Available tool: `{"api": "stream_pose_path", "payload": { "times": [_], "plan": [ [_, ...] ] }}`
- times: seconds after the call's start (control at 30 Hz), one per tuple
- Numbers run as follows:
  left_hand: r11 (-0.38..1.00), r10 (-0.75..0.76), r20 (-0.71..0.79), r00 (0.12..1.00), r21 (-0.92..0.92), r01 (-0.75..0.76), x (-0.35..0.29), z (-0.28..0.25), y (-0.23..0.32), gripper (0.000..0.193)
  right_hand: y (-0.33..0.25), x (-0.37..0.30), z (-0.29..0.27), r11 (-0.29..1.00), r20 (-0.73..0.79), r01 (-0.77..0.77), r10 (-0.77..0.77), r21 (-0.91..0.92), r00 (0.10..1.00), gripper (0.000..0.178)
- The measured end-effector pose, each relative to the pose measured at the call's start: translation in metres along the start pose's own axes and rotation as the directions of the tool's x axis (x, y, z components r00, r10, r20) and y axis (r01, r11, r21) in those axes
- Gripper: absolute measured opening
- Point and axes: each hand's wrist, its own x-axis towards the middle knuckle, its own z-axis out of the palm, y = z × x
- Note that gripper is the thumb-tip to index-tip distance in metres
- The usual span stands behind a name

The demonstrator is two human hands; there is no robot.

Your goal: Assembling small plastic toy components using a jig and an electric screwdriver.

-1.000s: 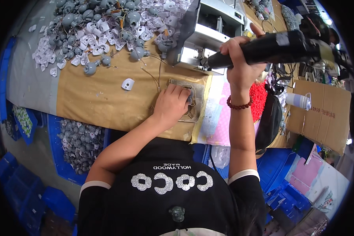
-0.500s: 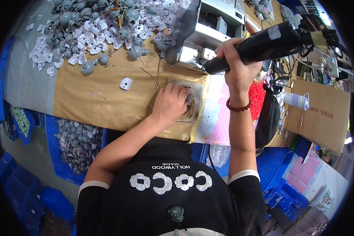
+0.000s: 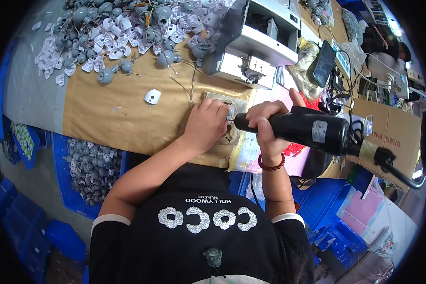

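My right hand (image 3: 269,124) is wrapped around a black electric screwdriver (image 3: 319,132), its cable running off to the right. The screwdriver's tip points left, at a small grey part (image 3: 231,113) beside the fingers of my left hand (image 3: 205,122). That left hand is closed on the part and rests on a flat, worn plate (image 3: 240,102) at the table's near edge. Its fingers cover most of the part, and I cannot tell whether the tip touches it. Thin wires (image 3: 192,85) lie just beyond my left fingers.
A loose white cover (image 3: 152,97) lies on the brown table covering (image 3: 104,135). Grey round housings and white covers are heaped at the far left (image 3: 113,35). A metal-cased machine (image 3: 265,40) stands ahead, a phone (image 3: 323,62) right of it. Red small pieces (image 3: 293,150) lie near my right wrist.
My right hand has brought the screwdriver down and nearer, from in front of the machine to beside my left hand. My left hand has stayed at the plate.
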Motion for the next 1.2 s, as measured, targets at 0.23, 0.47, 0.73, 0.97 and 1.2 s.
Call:
{"api": "stream_pose_path", "payload": {
  "times": [0.23,0.47,0.73,0.97,1.2],
  "plan": [
    [0.999,0.011,-0.022,1.0,-0.034,-0.012,-0.001,0.002,-0.003,0.046,0.001,-0.001,-0.002,1.0,0.053,0.011,-0.01,-0.022,0.999,0.082],
    [0.998,0.009,0.034,0.999,-0.069,-0.007,0.001,-0.002,-0.004,0.046,0.004,-0.011,-0.004,0.988,0.154,0.153,-0.15,-0.008,0.977,0.069],
    [0.997,0.01,0.062,0.998,-0.082,-0.005,0.003,-0.003,-0.007,0.04,0.002,-0.022,0.006,0.973,0.239,0.226,-0.208,-0.049,0.948,0.048],
    [0.998,0.013,0.038,0.999,-0.07,-0.01,0.004,-0.003,-0.006,0.031,0.011,-0.025,0.006,0.973,0.195,0.224,-0.21,-0.052,0.958,0.049],
    [0.995,0.005,0.009,1.0,-0.102,-0.004,0.002,-0.001,-0.004,0.036,0.008,-0.02,-0.003,0.99,0.178,0.113,-0.096,-0.083,0.979,0.049]
  ]
}}
